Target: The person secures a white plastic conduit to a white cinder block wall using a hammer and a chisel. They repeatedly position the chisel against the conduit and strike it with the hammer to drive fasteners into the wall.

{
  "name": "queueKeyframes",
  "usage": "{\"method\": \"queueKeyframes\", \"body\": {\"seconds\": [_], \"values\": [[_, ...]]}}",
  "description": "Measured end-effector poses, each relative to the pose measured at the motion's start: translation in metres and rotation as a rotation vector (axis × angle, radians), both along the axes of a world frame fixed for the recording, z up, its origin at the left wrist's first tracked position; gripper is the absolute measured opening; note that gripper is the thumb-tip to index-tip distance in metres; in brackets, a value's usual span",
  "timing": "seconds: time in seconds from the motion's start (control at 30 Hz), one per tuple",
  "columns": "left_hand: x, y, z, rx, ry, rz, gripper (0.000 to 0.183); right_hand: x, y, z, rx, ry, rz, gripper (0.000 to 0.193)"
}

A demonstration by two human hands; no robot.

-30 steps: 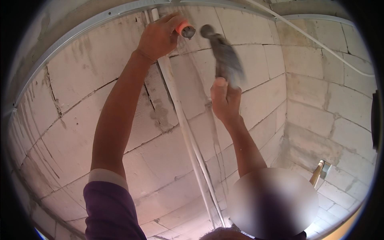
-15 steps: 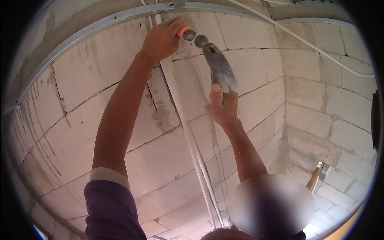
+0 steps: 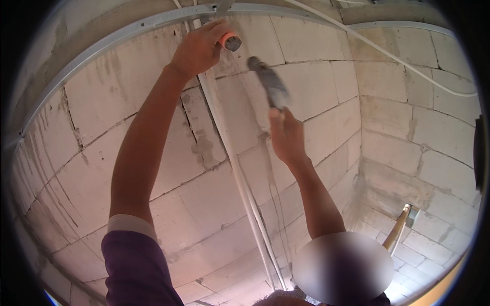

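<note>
High up against the block wall [image 3: 204,194], my left hand [image 3: 196,49] is wrapped round an orange-gripped chisel [image 3: 232,43]. Its round grey butt faces me and to the right; the working tip is hidden. To the lower right, my right hand [image 3: 287,133] grips a hammer [image 3: 270,81] with a dark metal head. The round face of that head is tilted up toward the chisel, with a gap between the two. Motion smears the hammer a little, and its handle is mostly covered by my fingers.
White pipes [image 3: 237,178] run down the wall below my left hand. A metal channel [image 3: 107,46] curves across the top, and a thin white conduit [image 3: 388,56] slants at upper right. A brown bar-shaped thing [image 3: 398,227] stands at lower right, near a blurred oval patch.
The hammer has drawn slightly down and away from the chisel, widening the gap. In the picture, my left hand and the chisel sit slightly further left; both grips are kept.
</note>
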State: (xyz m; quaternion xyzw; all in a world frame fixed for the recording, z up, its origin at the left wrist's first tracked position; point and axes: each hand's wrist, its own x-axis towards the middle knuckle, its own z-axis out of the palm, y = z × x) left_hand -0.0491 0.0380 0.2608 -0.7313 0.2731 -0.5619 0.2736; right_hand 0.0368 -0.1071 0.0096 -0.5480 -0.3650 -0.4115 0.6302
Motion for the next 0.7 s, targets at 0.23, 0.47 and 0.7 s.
{"method": "queueKeyframes", "body": {"seconds": [0.23, 0.47, 0.7], "values": [[0.0, -0.003, -0.058, 0.02, 0.104, 0.072, 0.05, 0.0, -0.052, -0.082, 0.082, 0.017, 0.066, 0.062], [0.017, -0.022, -0.027, -0.098, -0.055, 0.025, 0.035, -0.015, -0.073, -0.098, 0.028, 0.061, 0.029, 0.064], [-0.019, -0.023, 0.033, -0.421, 0.062, -0.308, 0.013, -0.047, -0.095, -0.113, 0.126, 0.364, 0.344, 0.066]]}}
